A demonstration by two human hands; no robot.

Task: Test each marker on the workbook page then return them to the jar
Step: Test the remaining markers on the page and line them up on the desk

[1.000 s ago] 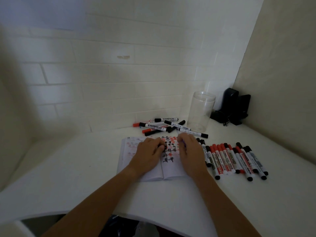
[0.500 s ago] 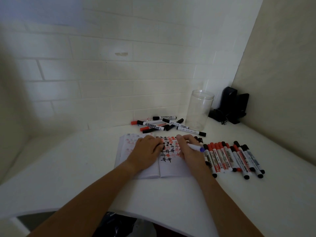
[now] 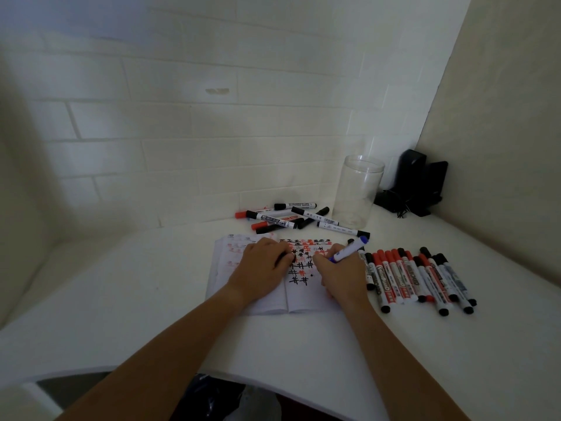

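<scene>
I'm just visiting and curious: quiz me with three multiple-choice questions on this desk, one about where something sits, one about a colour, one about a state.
1. Where is the clear jar?
A. behind the workbook, near the wall
B. on the workbook
C. at the desk's front edge

2. What colour is the cap end of the marker in the right hand?
A. green
B. blue
C. yellow

3. The jar is:
A. full of markers
B. lying on its side
C. upright, holding no markers

Answers: 1 A, it stands by the tiled wall; 2 B, the end above the fingers is blue; 3 C, its clear wall shows no markers inside.
</scene>
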